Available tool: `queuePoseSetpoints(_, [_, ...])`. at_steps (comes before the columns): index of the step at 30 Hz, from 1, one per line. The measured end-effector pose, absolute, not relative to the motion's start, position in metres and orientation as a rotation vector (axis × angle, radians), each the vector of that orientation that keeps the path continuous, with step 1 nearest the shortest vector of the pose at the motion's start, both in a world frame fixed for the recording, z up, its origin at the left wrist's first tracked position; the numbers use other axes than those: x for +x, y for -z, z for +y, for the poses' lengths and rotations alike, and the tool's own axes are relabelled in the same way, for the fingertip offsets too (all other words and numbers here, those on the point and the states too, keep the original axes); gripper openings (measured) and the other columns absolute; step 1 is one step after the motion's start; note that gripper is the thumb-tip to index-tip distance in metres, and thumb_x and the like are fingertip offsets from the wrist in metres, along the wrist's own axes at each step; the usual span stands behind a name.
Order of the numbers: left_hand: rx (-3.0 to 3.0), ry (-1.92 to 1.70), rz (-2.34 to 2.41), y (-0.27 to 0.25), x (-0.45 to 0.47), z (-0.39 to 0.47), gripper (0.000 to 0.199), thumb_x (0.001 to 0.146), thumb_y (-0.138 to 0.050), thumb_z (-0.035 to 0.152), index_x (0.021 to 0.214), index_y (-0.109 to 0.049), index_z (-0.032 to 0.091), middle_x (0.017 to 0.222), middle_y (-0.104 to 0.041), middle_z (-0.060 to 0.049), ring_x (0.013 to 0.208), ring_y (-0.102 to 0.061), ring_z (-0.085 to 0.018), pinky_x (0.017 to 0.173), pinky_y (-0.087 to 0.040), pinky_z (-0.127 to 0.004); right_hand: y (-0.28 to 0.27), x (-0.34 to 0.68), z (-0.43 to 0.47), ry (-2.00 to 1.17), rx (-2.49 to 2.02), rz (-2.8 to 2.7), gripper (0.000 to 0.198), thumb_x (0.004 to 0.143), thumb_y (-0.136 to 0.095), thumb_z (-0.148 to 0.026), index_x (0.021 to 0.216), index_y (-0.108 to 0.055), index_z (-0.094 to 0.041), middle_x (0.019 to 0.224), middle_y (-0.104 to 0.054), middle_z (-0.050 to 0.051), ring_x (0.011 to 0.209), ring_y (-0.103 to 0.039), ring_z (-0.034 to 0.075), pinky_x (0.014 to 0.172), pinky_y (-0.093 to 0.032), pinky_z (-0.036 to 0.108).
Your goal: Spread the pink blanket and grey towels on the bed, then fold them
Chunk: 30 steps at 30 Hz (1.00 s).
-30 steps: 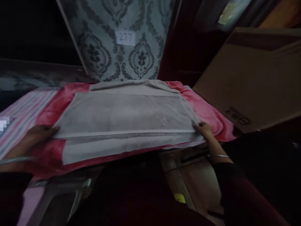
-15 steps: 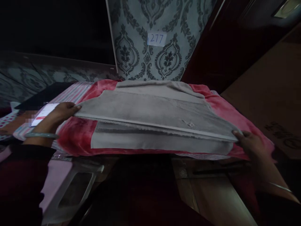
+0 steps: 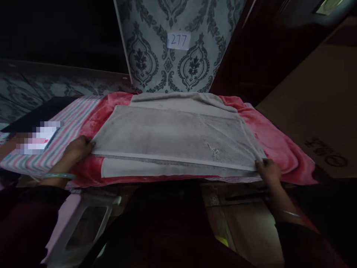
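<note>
A grey towel (image 3: pixel 167 134) with a pale hem along its near edge lies spread across a table. My left hand (image 3: pixel 78 150) pinches its near left corner, fingers closed on the fabric. At the near right corner, my right hand (image 3: pixel 269 171) grips the hem between thumb and fingers. Beneath the towel is a lighter grey-white cloth (image 3: pixel 117 169), showing along the near side and folded up at the back. Both rest on a red and pink plush blanket (image 3: pixel 284 149). A small frayed or marked patch shows on the towel's right half.
A striped cloth (image 3: pixel 71 123) covers the table's left part, with a lit phone (image 3: pixel 41 139), partly blurred, on it. A cardboard box (image 3: pixel 320 104) stands at right. Below left is a pink and white plastic stool (image 3: pixel 103 223). A dark screen (image 3: pixel 61 33) and a 277 label (image 3: pixel 179 40) are behind.
Both hands have lowered the towel's near edge toward the cloth below, and the gap under it has narrowed. The right hand has come inward to the left. The view has shifted slightly.
</note>
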<state>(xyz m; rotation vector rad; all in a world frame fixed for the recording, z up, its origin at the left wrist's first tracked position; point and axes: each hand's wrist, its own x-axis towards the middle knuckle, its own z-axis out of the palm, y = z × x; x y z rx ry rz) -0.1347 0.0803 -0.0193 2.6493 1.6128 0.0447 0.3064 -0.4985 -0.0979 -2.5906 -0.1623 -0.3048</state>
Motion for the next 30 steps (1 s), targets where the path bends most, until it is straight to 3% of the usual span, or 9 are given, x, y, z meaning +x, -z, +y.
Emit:
queuePoseSetpoints(2, [2.778, -0.249, 1.529, 0.02, -0.122, 0.063, 0.051, 0.089, -0.044, 0.042, 0.123, -0.058, 0.006, 0.116, -0.066, -0.019, 0.104, -0.061, -0.031, 0.089, -0.049, -0.041, 0.091, 0.287, -0.477, 0.587, -2.569, -0.401, 0.041, 0.081, -0.054, -0.041, 0.103, -0.069, -0.009, 0.101, -0.066, 0.023, 0.103, -0.058, 0.037, 0.091, -0.045, 0.053])
queuePoseSetpoints(5, [3.023, -0.549, 0.794, 0.03, -0.086, 0.02, 0.048, 0.092, -0.045, 0.046, 0.122, -0.059, 0.011, 0.125, -0.063, -0.017, 0.117, -0.055, -0.03, 0.104, -0.043, -0.046, 0.084, 0.241, -0.424, 0.62, -2.261, -1.003, 0.031, 0.089, -0.054, -0.041, 0.104, -0.068, -0.018, 0.106, -0.066, 0.015, 0.108, -0.057, 0.031, 0.098, -0.045, 0.05])
queuePoseSetpoints(7, [3.035, -0.536, 0.235, 0.043, -0.061, -0.012, 0.041, 0.094, -0.046, 0.045, 0.117, -0.062, 0.016, 0.127, -0.062, -0.015, 0.118, -0.055, -0.028, 0.104, -0.044, -0.046, 0.086, 0.21, -0.388, 0.457, -2.079, -1.341, 0.024, 0.094, -0.055, -0.038, 0.106, -0.068, -0.021, 0.11, -0.065, 0.012, 0.108, -0.058, 0.028, 0.096, -0.047, 0.046])
queuePoseSetpoints(10, [3.024, -0.464, -0.143, 0.06, -0.035, -0.046, 0.031, 0.096, -0.049, 0.039, 0.116, -0.063, 0.019, 0.127, -0.063, -0.013, 0.115, -0.057, -0.028, 0.096, -0.049, -0.045, 0.094, 0.183, -0.355, 0.341, -2.006, -1.533, 0.021, 0.096, -0.056, -0.03, 0.112, -0.067, -0.022, 0.114, -0.064, 0.011, 0.107, -0.058, 0.026, 0.093, -0.048, 0.044])
queuePoseSetpoints(13, [3.057, -0.507, -0.216, 0.067, -0.029, -0.055, 0.024, 0.098, -0.045, 0.025, 0.11, -0.065, 0.019, 0.114, -0.067, -0.01, 0.106, -0.06, -0.025, 0.088, -0.051, -0.041, 0.101, 0.179, -0.347, 0.388, -2.038, -1.571, 0.019, 0.098, -0.054, -0.025, 0.111, -0.067, -0.021, 0.109, -0.065, 0.011, 0.102, -0.057, 0.026, 0.089, -0.049, 0.043])
queuePoseSetpoints(16, [3.117, -0.618, -0.248, 0.069, -0.032, -0.052, 0.03, 0.096, -0.038, 0.011, 0.101, -0.067, 0.018, 0.101, -0.069, -0.01, 0.094, -0.061, -0.023, 0.079, -0.051, -0.037, 0.106, 0.183, -0.348, 0.511, -2.034, -1.603, 0.021, 0.101, -0.048, -0.022, 0.103, -0.069, -0.02, 0.097, -0.066, 0.01, 0.092, -0.057, 0.024, 0.081, -0.049, 0.039])
queuePoseSetpoints(21, [3.091, -0.772, -0.236, 0.08, -0.04, -0.057, 0.033, 0.091, -0.04, 0.004, 0.099, -0.069, 0.018, 0.094, -0.067, -0.01, 0.085, -0.058, -0.022, 0.074, -0.05, -0.037, 0.111, 0.179, -0.348, 0.621, -2.044, -1.591, 0.026, 0.102, -0.044, -0.02, 0.093, -0.068, -0.019, 0.082, -0.062, 0.008, 0.08, -0.053, 0.022, 0.073, -0.047, 0.035])
queuePoseSetpoints(27, [2.88, -0.538, -0.169, 0.069, -0.039, -0.047, 0.029, 0.099, -0.042, 0.024, 0.083, -0.065, 0.019, 0.084, -0.064, -0.005, 0.08, -0.059, -0.019, 0.071, -0.05, -0.032, 0.093, 0.184, -0.35, 0.339, -2.014, -1.623, 0.028, 0.103, -0.045, -0.028, 0.086, -0.066, -0.02, 0.081, -0.06, 0.006, 0.08, -0.056, 0.02, 0.074, -0.048, 0.035])
queuePoseSetpoints(30, [2.864, -0.402, -0.038, 0.046, 0.0, -0.03, 0.032, 0.099, -0.039, 0.033, 0.1, -0.069, 0.021, 0.1, -0.07, -0.007, 0.094, -0.065, -0.021, 0.081, -0.054, -0.035, 0.062, 0.203, -0.321, 0.322, -2.09, -1.597, 0.03, 0.104, -0.042, -0.035, 0.104, -0.069, -0.02, 0.099, -0.066, 0.01, 0.096, -0.06, 0.023, 0.088, -0.05, 0.039])
